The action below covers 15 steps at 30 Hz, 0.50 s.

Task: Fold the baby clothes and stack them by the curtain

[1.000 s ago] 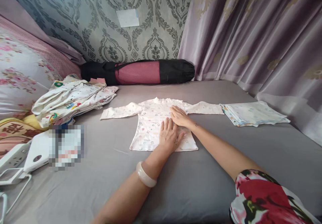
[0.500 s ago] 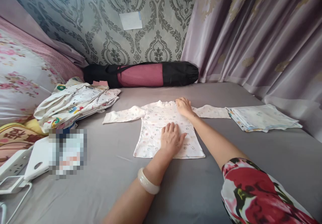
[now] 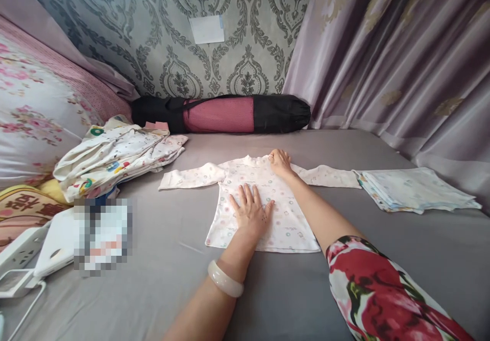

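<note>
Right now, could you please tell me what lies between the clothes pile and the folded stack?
In the head view, the shirt lies between the pile and the stack, with the left hand flat on it.

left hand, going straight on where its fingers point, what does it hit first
Beyond the shirt beneath it, the left hand would probably meet the pink middle of the long bag, though depth is unclear.

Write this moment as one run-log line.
left hand: palm-down on long-sleeved shirt; right hand: at collar; shirt: spread on gray bedsheet; folded clothes: beside one sleeve
</note>
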Each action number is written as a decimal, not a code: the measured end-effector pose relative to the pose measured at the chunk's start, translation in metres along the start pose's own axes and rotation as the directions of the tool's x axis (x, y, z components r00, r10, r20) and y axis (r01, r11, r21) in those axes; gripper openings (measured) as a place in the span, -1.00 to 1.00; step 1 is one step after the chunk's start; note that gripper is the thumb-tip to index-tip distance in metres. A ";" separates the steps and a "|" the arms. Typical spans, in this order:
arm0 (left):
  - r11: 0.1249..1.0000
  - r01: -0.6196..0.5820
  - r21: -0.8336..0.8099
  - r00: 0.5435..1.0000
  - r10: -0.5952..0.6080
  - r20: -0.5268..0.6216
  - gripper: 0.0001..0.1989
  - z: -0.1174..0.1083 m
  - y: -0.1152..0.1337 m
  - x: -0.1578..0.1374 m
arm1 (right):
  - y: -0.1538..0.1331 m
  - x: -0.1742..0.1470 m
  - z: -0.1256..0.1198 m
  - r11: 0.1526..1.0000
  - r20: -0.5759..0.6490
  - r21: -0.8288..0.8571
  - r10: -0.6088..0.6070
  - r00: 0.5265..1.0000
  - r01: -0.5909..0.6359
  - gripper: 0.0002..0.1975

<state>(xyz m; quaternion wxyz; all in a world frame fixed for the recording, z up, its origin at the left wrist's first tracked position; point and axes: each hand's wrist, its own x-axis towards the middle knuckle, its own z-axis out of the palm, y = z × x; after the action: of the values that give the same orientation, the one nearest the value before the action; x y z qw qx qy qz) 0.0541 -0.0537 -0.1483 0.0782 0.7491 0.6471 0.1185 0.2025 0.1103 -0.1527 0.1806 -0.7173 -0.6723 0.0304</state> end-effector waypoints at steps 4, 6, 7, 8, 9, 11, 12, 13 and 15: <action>1.000 0.004 -0.010 1.000 -0.004 -0.011 -0.26 0.003 -0.001 0.001 | 0.000 -0.001 0.006 1.000 -0.030 0.007 -0.002 1.000 0.002 -0.71; 1.000 0.002 -0.021 1.000 -0.002 -0.005 -0.26 0.002 -0.002 0.002 | -0.002 -0.002 0.004 1.000 -0.012 -0.023 0.013 1.000 -0.013 -0.70; 1.000 0.004 -0.028 1.000 -0.004 -0.001 -0.27 0.000 -0.002 0.002 | -0.005 -0.002 0.002 0.999 -0.003 -0.049 0.017 1.000 -0.017 -0.69; 0.999 0.005 -0.036 1.000 -0.005 -0.004 -0.28 -0.002 -0.003 0.003 | -0.009 -0.002 0.000 0.997 0.000 -0.074 0.005 1.000 -0.005 -0.67; 0.999 0.005 -0.045 1.000 -0.006 -0.015 -0.30 -0.005 -0.003 0.004 | -0.014 -0.002 -0.002 0.996 -0.002 -0.092 -0.022 1.000 0.022 -0.65; 0.998 0.008 -0.059 0.998 -0.011 -0.058 -0.35 -0.011 -0.005 0.006 | -0.027 -0.002 -0.005 0.990 0.004 -0.085 -0.113 0.994 0.113 -0.62; 0.998 0.009 -0.062 0.997 -0.014 -0.081 -0.39 -0.013 -0.006 0.006 | -0.035 -0.002 -0.006 0.985 0.017 -0.062 -0.160 0.987 0.161 -0.62; 0.998 0.012 -0.060 0.995 -0.018 -0.096 -0.42 -0.015 -0.008 0.007 | -0.042 -0.002 -0.005 0.979 0.037 -0.037 -0.197 0.980 0.198 -0.61; 0.999 0.027 -0.042 0.995 -0.031 -0.098 -0.44 -0.018 -0.012 0.009 | -0.055 -0.001 -0.003 0.973 0.080 0.002 -0.232 0.969 0.233 -0.61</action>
<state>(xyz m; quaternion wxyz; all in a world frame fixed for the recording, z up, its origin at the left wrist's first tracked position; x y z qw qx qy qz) 0.0387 -0.0435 -0.1340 0.0632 0.7311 0.6584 0.1675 0.1504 0.1101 -0.1339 0.1530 -0.6326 -0.7584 0.0351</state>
